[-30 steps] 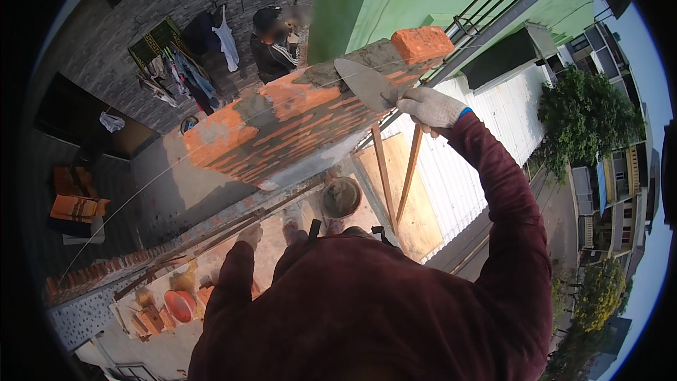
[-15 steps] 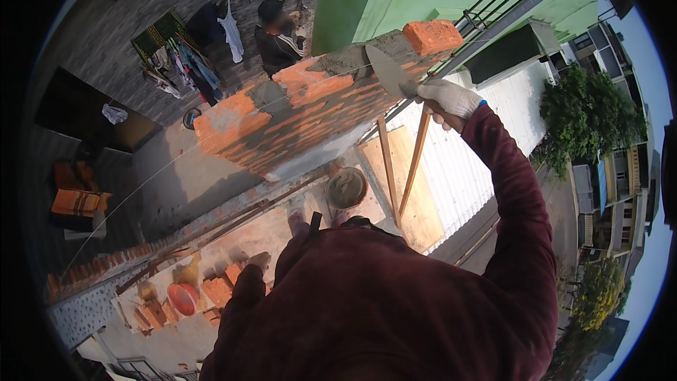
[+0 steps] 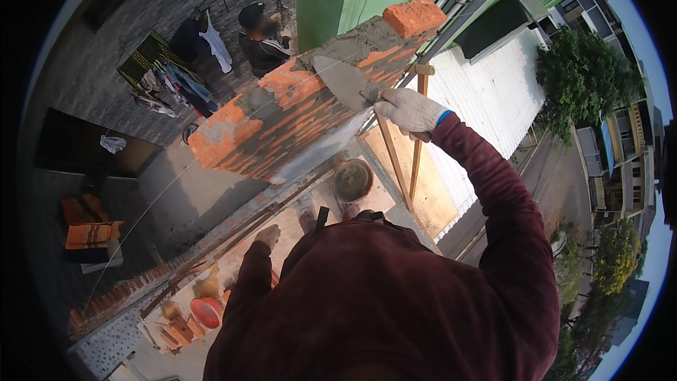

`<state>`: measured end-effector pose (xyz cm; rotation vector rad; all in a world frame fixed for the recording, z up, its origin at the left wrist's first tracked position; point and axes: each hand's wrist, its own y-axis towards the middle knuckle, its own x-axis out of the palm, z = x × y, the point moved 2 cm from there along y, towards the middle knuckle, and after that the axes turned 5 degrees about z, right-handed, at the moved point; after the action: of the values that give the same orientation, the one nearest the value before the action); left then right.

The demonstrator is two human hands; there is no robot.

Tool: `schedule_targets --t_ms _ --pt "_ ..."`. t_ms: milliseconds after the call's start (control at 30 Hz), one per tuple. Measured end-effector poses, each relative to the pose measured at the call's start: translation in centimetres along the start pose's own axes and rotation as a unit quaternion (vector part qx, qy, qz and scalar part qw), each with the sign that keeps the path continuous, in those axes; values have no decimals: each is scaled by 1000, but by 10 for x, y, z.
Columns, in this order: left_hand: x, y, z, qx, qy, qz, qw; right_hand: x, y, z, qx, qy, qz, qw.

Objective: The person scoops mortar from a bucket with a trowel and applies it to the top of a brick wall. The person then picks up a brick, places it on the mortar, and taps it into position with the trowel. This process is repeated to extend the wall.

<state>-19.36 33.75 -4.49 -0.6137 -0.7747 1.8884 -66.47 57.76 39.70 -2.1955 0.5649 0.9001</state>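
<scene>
One string (image 3: pixel 169 185) crossing brick wall (image 3: pixel 275 137) near trowel (image 3: pixel 340 85); right hand (image 3: pixel 411 109) grips trowel; bucket (image 3: pixel 370 179) below; left hand (image 3: pixel 267 236): cannot tell

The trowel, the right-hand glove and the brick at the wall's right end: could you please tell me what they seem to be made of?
Trowel: probably steel, dull; it looks thin, flat and grey. Glove: likely knitted cotton, matte; off-white, soft-looking, blue-edged. Brick: apparently fired clay, rough and matte; orange-red, with uneven faces.
</scene>
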Motion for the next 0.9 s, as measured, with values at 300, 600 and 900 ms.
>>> schedule_targets --t_ms 300,600,900 --pt "-68 -56 -38 47 304 -18 951 90 55 158 -134 -91 258 953" --pt "-56 -131 46 -82 176 93 977 51 115 246 -139 -31 286 947" --pt "-23 -107 -31 -27 71 88 993 25 -16 207 -41 -57 399 914"
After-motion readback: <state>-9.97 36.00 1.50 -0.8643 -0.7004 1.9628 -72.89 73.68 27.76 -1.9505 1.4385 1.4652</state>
